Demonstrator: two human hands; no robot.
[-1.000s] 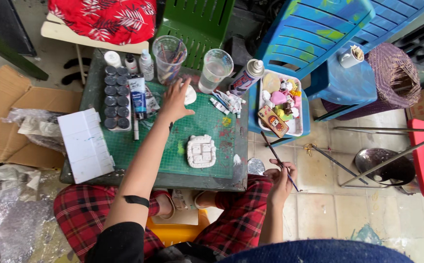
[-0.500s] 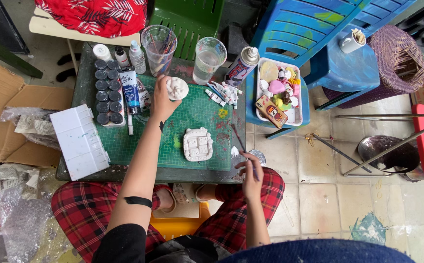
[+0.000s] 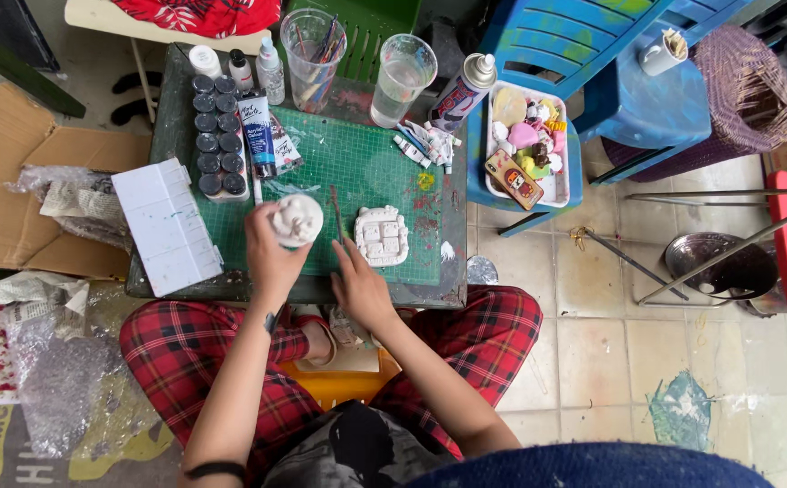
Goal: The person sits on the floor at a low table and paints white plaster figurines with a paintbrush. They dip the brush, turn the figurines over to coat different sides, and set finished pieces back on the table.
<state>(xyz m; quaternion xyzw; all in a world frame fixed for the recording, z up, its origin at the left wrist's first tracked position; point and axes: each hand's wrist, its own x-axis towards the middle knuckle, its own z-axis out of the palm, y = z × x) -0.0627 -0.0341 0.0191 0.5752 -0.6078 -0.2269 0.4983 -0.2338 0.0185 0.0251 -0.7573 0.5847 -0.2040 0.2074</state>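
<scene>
A person in red plaid trousers sits on the floor at a low table covered by a green cutting mat point(image 3: 357, 163), seen from above.

At the left edge of the table lies a white paint palette box point(image 3: 168, 226), partly overhanging the near left corner. Just right of it, rows of small dark-lidded paint pots point(image 3: 215, 136) stand beside a blue paint tube point(image 3: 258, 136).

The left hand point(image 3: 271, 253) is clamped around a small white plaster figure point(image 3: 298, 220), held just above the near part of the mat. The right hand point(image 3: 362, 287) has its fingers together on a thin paintbrush point(image 3: 337, 212), whose tip points away, close to the figure.

Right of the brush, a flat white plaster piece point(image 3: 382, 236) lies on the mat. At the far edge stand a clear cup of brushes point(image 3: 312, 45) and a clear cup of water point(image 3: 402, 77).

Risks, as I judge them: the figure is held over the table's near edge, so a slipping grip could drop it onto the lap or tiled floor and chip it. A sleeve or elbow could tip the water cup, and the overhanging palette box could be knocked off.
</scene>
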